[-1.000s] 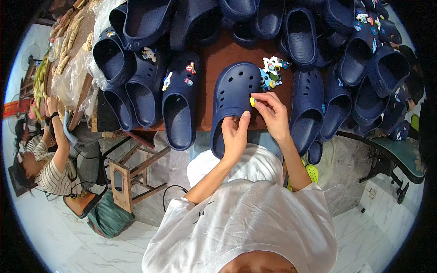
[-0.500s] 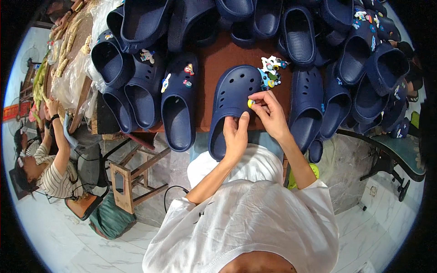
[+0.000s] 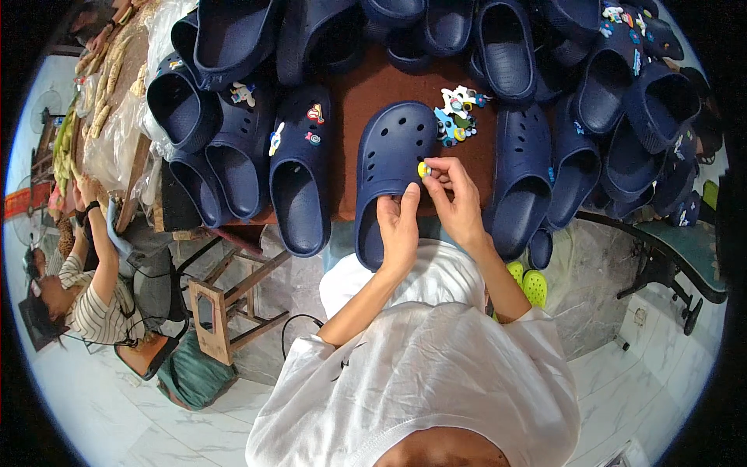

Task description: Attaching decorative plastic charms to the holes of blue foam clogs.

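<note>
A navy foam clog [image 3: 389,148] with round holes in its upper lies in front of me, toe pointing away. My left hand [image 3: 399,226] grips its upper, fingers inside the opening and thumb on the outside. Between the thumb and fingertips of my right hand [image 3: 455,198] is a small yellow shoe charm [image 3: 424,169], held by the right side of the clog's holes. Just beyond, a small pile of loose charms [image 3: 457,117], white, blue and other colours, rests on the brown tabletop [image 3: 354,101]. To the left lies a clog with several charms fixed on its upper [image 3: 302,128].
Many navy clogs crowd the table's far side, with more at the right [image 3: 523,171] and left [image 3: 233,167]. A wooden stool frame [image 3: 226,311] stands at the lower left. Another person [image 3: 97,292] in a striped shirt works farther left. Lime clogs [image 3: 534,288] lie below the table.
The view has shifted slightly, so the shoes sit a little farther left. The charm in my right hand has come slightly closer to the clog's holes. My left hand keeps its grip.
</note>
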A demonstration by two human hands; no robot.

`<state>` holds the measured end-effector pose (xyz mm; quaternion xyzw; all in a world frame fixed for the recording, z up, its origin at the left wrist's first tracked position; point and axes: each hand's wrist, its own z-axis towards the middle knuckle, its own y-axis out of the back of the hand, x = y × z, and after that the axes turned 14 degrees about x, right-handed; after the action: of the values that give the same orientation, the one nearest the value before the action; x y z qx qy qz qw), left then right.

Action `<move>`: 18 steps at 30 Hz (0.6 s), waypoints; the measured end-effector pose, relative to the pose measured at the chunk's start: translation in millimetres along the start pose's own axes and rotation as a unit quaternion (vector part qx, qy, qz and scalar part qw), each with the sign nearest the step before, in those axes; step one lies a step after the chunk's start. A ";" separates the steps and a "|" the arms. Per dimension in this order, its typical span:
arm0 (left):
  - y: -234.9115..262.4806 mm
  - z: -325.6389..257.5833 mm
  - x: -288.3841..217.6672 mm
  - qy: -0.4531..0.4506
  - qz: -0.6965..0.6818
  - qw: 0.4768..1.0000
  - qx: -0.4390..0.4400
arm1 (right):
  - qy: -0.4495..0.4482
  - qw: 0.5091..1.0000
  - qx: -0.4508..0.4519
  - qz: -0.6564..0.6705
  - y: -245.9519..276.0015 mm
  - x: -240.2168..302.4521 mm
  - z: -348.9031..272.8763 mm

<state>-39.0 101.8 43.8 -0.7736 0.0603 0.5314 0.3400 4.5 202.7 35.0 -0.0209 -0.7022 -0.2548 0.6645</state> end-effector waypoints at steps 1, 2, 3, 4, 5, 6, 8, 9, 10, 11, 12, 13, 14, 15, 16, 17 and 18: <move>3.0 -0.7 1.8 0.002 0.000 1.000 0.002 | -0.002 1.000 -0.002 0.000 -1.9 0.8 -0.5; 8.2 -1.0 1.7 0.023 0.021 1.000 0.002 | -0.018 1.000 -0.004 -0.004 -4.5 1.8 -0.6; 11.5 -1.5 2.1 0.044 0.043 0.998 0.003 | -0.035 0.999 -0.005 -0.008 -6.9 2.5 -0.9; 11.9 -2.0 3.6 0.045 0.044 0.998 0.003 | -0.036 0.999 -0.007 -0.006 -9.4 1.3 -0.8; 7.7 -0.2 0.6 0.026 0.020 0.999 0.001 | -0.028 0.999 -0.014 0.000 -10.9 -1.7 0.5; 5.0 0.8 -0.8 0.007 -0.004 1.000 -0.001 | -0.021 1.000 -0.022 0.007 -12.4 -4.5 1.5; 5.1 2.4 2.1 0.000 0.010 1.000 -0.004 | -0.017 0.999 -0.028 0.031 -14.3 -7.4 3.9; 4.7 4.0 2.6 -0.006 0.024 1.000 -0.009 | -0.013 0.998 -0.031 0.054 -15.5 -9.1 5.5; 4.5 6.0 2.0 -0.008 0.025 1.000 -0.006 | -0.010 0.998 -0.034 0.054 -18.7 -13.0 7.0; 2.4 9.6 -1.8 -0.011 0.034 0.999 0.000 | -0.017 0.996 -0.047 0.073 -22.1 -18.2 8.3; 0.8 13.9 -4.9 -0.014 0.042 0.999 0.007 | -0.023 0.994 -0.061 0.091 -24.4 -22.5 10.2; -0.1 19.0 -6.8 -0.016 0.042 0.999 0.013 | -0.019 0.994 -0.066 0.090 -25.0 -26.4 13.7; 1.7 23.1 -8.7 -0.009 0.040 0.999 0.009 | -0.012 0.992 -0.064 0.109 -27.0 -27.0 18.6; 2.8 27.8 -10.0 -0.003 0.037 0.999 0.006 | -0.004 0.990 -0.061 0.128 -27.2 -26.3 23.0; 9.4 34.1 -2.7 -0.019 0.033 0.999 0.009 | -0.015 0.991 -0.030 0.132 -25.1 -23.4 22.7; 12.1 37.3 -2.3 -0.024 0.034 0.999 0.011 | -0.010 0.991 -0.031 0.132 -25.2 -21.4 22.0; 15.2 39.8 -4.1 -0.005 0.041 0.999 0.013 | -0.006 0.993 -0.032 0.116 -25.4 -18.4 21.9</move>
<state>-78.8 112.6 32.2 -0.7629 0.0973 0.5482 0.3286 -22.9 194.8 9.5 -0.1253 -0.6907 -0.1981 0.6841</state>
